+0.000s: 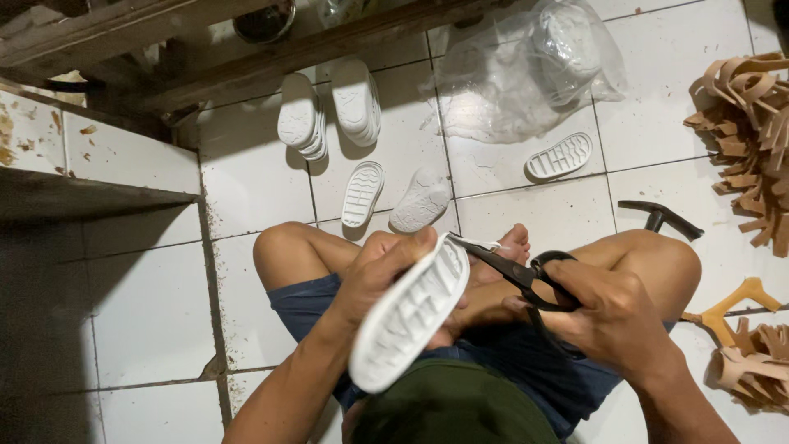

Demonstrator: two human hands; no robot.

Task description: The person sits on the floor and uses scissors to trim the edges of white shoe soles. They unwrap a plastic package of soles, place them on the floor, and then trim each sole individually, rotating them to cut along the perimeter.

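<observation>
Seated on a white tiled floor (pixel 156 329), legs crossed, blue shorts. Left hand (pixel 380 275) clenched around a white shoe sole (pixel 411 312), thumb over its upper edge, tread side turned toward the camera. Long axis of the sole running diagonally, from lower left near the lap up to the right, toe end highest. Right hand (pixel 612 316) closed through the loops of black scissors (pixel 514 271), blades pointing up and left, tips meeting the toe end of the sole, where a thin white strip of trim seems to hang at the blades. Scissors lying to the right of the sole, roughly crossing its axis at the top rim; right hand well clear of the sole itself, left hand the only one touching it.

Further out on the floor: two stacks of white soles (pixel 329 111) standing on edge, three loose soles (pixel 362 193) lying flat, a clear plastic bag (pixel 526 70) with more white pieces inside. A black hammer (pixel 660 215) just beyond the right knee. Heaps of tan strap pieces (pixel 748 131) along the right edge, more near the right elbow. Dark wooden bench legs across the top left, a tiled ledge at far left.
</observation>
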